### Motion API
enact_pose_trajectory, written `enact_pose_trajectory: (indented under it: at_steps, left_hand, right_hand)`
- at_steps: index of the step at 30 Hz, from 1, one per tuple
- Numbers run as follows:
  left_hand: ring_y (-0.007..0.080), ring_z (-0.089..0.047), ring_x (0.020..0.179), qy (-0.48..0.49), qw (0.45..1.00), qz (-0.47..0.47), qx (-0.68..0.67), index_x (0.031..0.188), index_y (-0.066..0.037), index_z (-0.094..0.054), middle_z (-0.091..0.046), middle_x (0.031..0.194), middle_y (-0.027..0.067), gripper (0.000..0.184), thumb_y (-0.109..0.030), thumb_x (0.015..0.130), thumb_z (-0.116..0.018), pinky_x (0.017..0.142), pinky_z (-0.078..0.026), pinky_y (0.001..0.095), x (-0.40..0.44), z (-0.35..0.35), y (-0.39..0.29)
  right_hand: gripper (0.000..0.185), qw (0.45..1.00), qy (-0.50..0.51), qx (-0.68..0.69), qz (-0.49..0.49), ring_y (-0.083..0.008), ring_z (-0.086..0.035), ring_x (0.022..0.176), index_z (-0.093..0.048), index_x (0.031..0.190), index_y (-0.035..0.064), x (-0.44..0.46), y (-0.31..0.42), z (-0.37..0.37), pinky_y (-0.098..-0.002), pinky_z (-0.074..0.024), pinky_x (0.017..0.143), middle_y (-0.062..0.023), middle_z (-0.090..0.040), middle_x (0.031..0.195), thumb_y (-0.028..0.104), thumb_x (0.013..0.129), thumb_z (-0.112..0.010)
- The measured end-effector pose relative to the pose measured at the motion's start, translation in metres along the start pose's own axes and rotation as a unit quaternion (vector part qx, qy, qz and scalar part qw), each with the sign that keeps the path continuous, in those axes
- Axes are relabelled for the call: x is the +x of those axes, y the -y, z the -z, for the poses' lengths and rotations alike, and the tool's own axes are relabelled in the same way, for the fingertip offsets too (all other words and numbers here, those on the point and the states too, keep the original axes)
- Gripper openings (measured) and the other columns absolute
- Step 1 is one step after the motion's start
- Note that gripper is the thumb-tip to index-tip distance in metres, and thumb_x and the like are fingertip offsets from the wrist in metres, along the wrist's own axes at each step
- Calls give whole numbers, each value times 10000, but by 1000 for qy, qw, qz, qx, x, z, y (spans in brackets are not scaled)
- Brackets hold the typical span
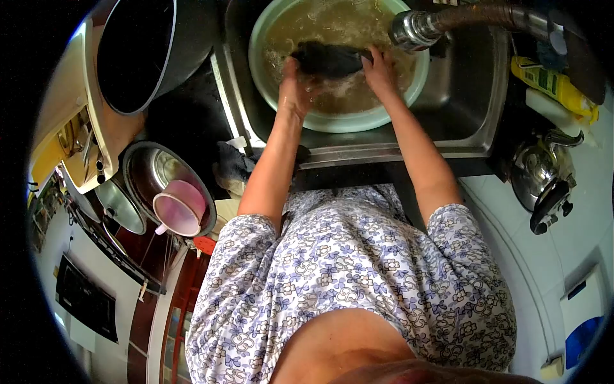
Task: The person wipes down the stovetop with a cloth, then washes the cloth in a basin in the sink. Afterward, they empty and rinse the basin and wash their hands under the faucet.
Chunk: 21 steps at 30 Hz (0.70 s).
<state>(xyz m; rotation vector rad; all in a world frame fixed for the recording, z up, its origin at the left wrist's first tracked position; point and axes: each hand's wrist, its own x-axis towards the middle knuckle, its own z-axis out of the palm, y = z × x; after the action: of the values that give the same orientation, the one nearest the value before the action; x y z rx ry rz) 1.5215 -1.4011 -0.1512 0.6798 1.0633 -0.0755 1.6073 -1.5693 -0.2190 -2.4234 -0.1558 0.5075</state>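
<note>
A dark, wet cloth [329, 59] is stretched between my two hands over cloudy brown water in a pale green basin [348, 124]. My left hand [295, 91] is at the cloth's left end, closed on its edge, with its fingers partly blurred near the water. At the right end, my right hand [382, 73] grips the cloth between thumb and fingers. Parts of the cloth's underside are hidden.
The basin stands in a steel sink [470, 96]. A faucet hose [416, 30] reaches over its right side. To the right are a yellow bottle [553, 86] and a metal kettle [537, 173]. A pink dipper [179, 208] and dark cloth [235, 163] lie at the left.
</note>
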Motion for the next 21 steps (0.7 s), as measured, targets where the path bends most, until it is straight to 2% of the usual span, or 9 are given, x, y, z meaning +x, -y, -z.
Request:
enact_pose_trajectory:
  at_steps: [3,6,8,11,13,15,17,18,21]
  left_hand:
    - [256,-399,1131,96,993,13,-74,1271,-82,-348,-420,1239,133,677,-588,822,-380,884,-339,486,14,14,5]
    - [243,-452,1081,100,993,35,-61,1243,-69,-385,-454,1206,138,647,-562,824,-408,853,-391,427,19,-3,10]
    - [215,-581,758,94,992,43,-75,1067,-40,-500,-590,898,109,487,-459,820,-505,655,-489,289,9,-12,2]
    - [243,-548,862,324,927,39,-185,1219,-42,-372,-543,1012,148,446,-297,866,-472,753,-491,328,20,-6,-1]
    - [234,-530,897,339,920,9,-194,1261,-63,-334,-505,1096,150,447,-300,888,-402,790,-471,337,15,1,6]
    - [233,-515,911,128,984,-105,-71,1295,-66,-301,-510,1084,137,509,-370,889,-349,819,-442,361,-40,-37,-7]
    - [147,-514,590,126,972,-73,-184,909,-79,-540,-531,664,38,258,-329,845,-528,512,-445,261,-28,-37,0]
    - [234,-528,861,74,985,-58,-144,1146,-53,-450,-539,1016,120,456,-410,874,-368,787,-438,374,-9,-25,18]
    - [243,-551,812,7,993,-30,-116,1064,-60,-474,-567,932,106,360,-359,883,-388,742,-455,374,-18,-52,8]
  right_hand:
    - [343,995,55,83,-16,-345,-445,1050,-540,1108,155,-10,11,1,-389,-367,890,-183,-467,1113,171,767,-575]
    - [215,973,15,151,173,-305,-486,956,-637,912,132,-49,71,11,-359,-390,836,-150,-518,948,176,702,-652]
    - [165,944,45,236,226,-236,-502,841,-644,805,95,-79,116,30,-330,-408,760,-88,-525,822,167,665,-690]
    - [250,934,55,243,258,-209,-511,714,-618,856,87,-113,155,50,-289,-434,636,-82,-500,781,132,632,-721]
    - [307,933,20,232,275,-216,-533,637,-594,896,104,-116,161,47,-305,-444,544,-76,-509,754,196,635,-728]
    - [279,944,-27,177,277,-235,-547,620,-589,847,110,-103,151,38,-325,-447,530,-71,-524,740,237,638,-724]
    - [260,946,-72,175,265,-273,-562,585,-568,776,108,-79,138,25,-353,-446,502,-74,-554,698,289,650,-705]
    - [224,959,-87,133,236,-292,-564,596,-562,752,90,-66,127,20,-359,-445,509,-102,-568,693,260,673,-685]
    - [254,982,-33,148,109,-342,-576,662,-581,715,52,-39,111,29,-383,-446,545,-159,-591,717,303,757,-581]
